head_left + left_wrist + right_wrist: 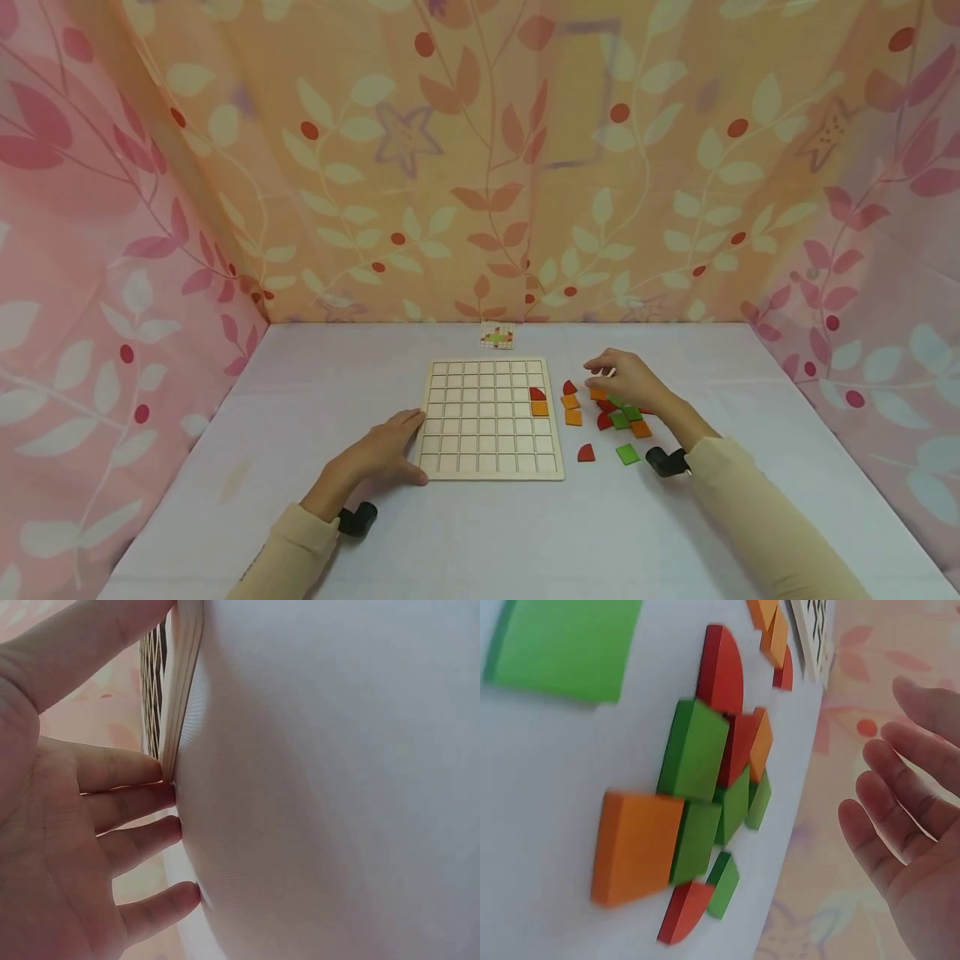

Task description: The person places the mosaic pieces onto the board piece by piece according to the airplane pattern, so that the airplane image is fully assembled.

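Observation:
A wooden grid board [483, 421] lies flat on the table. Two pieces sit in cells by its right side: a red quarter-circle tile [537, 393] and, just below, an orange square tile [539, 408]. My left hand [377, 450] rests at the board's left edge, thumb by the near corner, fingertips on the cloth in the left wrist view. Over the far side of a loose heap of tiles hovers my right hand [632, 383], fingers loosely bent and nothing between them. In the right wrist view the heap shows green squares [694, 750], red quarter-circles [721, 669] and orange squares [639, 847].
A small picture card [497, 336] with a coloured pattern lies beyond the board. Two orange tiles [572, 417] stand between board and heap. Nearer me are a lone red quarter-circle [586, 452] and a green square [627, 454]. Patterned curtains [480, 167] enclose the table.

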Demonstrator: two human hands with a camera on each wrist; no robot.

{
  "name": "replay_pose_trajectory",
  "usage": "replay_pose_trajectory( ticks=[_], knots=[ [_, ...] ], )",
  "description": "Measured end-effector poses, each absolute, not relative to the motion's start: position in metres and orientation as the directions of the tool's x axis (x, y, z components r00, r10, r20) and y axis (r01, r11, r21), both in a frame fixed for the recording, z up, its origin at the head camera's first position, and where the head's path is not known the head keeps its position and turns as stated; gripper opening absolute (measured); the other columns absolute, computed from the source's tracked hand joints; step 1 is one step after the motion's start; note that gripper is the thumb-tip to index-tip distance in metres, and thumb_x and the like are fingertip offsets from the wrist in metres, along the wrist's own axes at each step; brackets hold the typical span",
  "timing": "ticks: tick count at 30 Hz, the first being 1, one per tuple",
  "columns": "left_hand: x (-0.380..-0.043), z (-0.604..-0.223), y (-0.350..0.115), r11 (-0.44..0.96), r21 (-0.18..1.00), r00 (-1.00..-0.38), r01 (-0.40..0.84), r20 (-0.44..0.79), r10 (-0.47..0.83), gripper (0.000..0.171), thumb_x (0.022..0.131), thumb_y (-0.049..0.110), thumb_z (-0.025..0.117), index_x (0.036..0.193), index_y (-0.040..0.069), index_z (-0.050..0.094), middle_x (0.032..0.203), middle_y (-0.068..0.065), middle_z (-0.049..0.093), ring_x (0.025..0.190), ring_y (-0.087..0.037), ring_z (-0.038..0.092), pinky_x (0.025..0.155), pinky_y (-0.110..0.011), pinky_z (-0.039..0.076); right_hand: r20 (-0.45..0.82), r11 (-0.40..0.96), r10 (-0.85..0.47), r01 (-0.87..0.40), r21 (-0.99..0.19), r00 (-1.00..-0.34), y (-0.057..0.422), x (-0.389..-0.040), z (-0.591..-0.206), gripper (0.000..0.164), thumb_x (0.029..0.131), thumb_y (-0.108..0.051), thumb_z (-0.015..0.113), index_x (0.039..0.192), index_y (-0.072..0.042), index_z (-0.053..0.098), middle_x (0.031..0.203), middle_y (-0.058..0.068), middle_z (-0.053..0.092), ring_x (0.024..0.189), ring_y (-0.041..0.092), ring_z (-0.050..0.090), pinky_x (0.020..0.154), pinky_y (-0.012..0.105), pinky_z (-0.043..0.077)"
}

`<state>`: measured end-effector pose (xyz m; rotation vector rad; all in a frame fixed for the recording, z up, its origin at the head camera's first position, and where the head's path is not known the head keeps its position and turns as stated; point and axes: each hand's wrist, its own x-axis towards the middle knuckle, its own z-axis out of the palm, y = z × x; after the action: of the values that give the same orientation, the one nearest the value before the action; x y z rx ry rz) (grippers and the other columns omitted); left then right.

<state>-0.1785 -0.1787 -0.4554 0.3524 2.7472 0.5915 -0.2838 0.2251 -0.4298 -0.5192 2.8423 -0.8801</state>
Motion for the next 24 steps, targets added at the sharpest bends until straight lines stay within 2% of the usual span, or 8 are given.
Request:
replay_pose_trajectory(
  ticks=[4,12,19,24],
  knots=[
    [-0.179,-0.455,-0.180,0.882,0.434,-0.924,0.185,-0.229,0.307,0.103,0.068,0.032,0.089,0.148,-0.002,0.035,0.156,-0.019,0.034,0.145,-0.037,0.030,0.114,-0.058,0.031,-0.030,0.780,-0.333,-0.258,-0.570,-0.942,0.234,-0.284,-0.428,0.034,0.090,-0.018,0.068,0.118,0.000,0.068,0.100,0.009,0.064,0.090,0.023,0.055,0.073,0.028,0.052],
    [-0.179,-0.455,-0.182,0.880,0.439,-0.925,0.182,-0.228,0.305,0.103,0.067,0.033,0.089,0.148,-0.002,0.035,0.156,-0.019,0.033,0.146,-0.038,0.029,0.114,-0.058,0.030,-0.008,0.779,-0.346,-0.283,-0.560,-0.938,0.244,-0.286,-0.433,0.030,0.090,-0.016,0.068,0.114,0.002,0.069,0.099,0.010,0.066,0.090,0.023,0.055,0.074,0.028,0.049],
    [-0.179,-0.459,-0.183,0.876,0.448,-0.923,0.178,-0.233,0.306,0.104,0.067,0.034,0.089,0.149,0.000,0.034,0.156,-0.018,0.033,0.146,-0.037,0.029,0.115,-0.056,0.030,-0.054,0.769,-0.342,-0.247,-0.589,-0.938,0.231,-0.289,-0.442,0.031,0.090,-0.016,0.068,0.115,0.002,0.069,0.097,0.011,0.066,0.086,0.022,0.055,0.070,0.026,0.049],
    [-0.178,-0.460,-0.182,0.876,0.450,-0.923,0.176,-0.234,0.306,0.104,0.067,0.034,0.089,0.149,0.000,0.034,0.157,-0.018,0.033,0.146,-0.038,0.029,0.115,-0.056,0.030,-0.081,0.799,-0.333,-0.235,-0.554,-0.939,0.216,-0.292,-0.449,0.034,0.090,-0.021,0.068,0.115,0.002,0.069,0.094,0.011,0.065,0.078,0.019,0.054,0.065,0.024,0.050]
  ],
)
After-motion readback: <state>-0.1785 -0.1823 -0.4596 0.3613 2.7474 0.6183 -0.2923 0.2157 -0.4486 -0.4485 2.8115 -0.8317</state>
